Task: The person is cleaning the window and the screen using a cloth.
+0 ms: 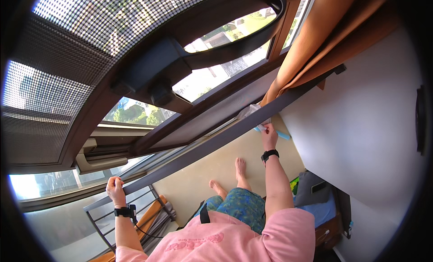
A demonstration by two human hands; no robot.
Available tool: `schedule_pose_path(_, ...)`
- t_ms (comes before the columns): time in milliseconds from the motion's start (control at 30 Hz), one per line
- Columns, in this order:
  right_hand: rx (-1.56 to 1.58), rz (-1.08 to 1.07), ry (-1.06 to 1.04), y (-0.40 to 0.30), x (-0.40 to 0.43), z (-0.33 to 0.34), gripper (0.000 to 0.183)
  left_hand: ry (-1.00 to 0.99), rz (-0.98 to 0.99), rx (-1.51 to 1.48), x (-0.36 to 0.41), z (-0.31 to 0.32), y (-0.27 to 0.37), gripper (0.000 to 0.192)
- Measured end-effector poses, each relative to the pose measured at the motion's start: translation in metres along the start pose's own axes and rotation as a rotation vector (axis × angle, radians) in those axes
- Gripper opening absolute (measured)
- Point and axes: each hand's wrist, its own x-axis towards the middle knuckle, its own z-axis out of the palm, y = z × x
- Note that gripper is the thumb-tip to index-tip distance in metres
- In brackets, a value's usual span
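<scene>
My right hand (269, 132) pinches a thin whitish plastic bag or film (250, 111) beside the dark rail (203, 140) that crosses in front of the window. Part of the whitish material lies behind that rail. A light-blue object (282, 135) shows just past my right hand; its kind is unclear. My left hand (116, 187) is at the rail's left end with curled fingers; whether it grips the rail cannot be told. An orange curtain (304, 52) hangs down to the rail near the whitish material.
A mesh window screen (44, 76) and a window handle (101, 164) are at the left. A metal rack (105, 221) stands below my left hand. A grey cushion (309, 189) lies on blue bedding (318, 213) at the right, beside a white wall (355, 127).
</scene>
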Motion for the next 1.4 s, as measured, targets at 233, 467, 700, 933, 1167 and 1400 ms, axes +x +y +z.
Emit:
schedule_pose_path(233, 0.231, 0.094, -0.034, -0.013, -0.055, -0.039, 0.017, -0.011, 0.048, 0.083, 0.001, 0.009, 0.008, 0.016)
schedule_pose_path(467, 0.888, 0.108, -0.097, -0.090, -0.071, -0.080, 0.022, -0.017, 0.106, 0.115, -0.003, 0.031, 0.030, 0.018)
schedule_pose_path(700, 0.761, -0.269, -0.073, -0.157, -0.050, -0.026, 0.074, 0.004, 0.115, 0.185, -0.006, 0.037, 0.042, 0.018)
schedule_pose_path(933, 0.592, 0.078, 0.091, -0.081, -0.050, 0.037, 0.037, 0.025, 0.151, 0.225, -0.008, 0.043, 0.047, 0.018)
schedule_pose_path(1167, 0.818, 0.010, -0.194, -0.119, -0.099, -0.003, 0.040, 0.062, 0.156, 0.259, -0.003, 0.036, 0.024, 0.019)
schedule_pose_path(1400, 0.666, -0.232, -0.263, -0.187, -0.120, 0.031, 0.048, 0.049, 0.155, 0.234, 0.011, 0.021, 0.000, 0.019)
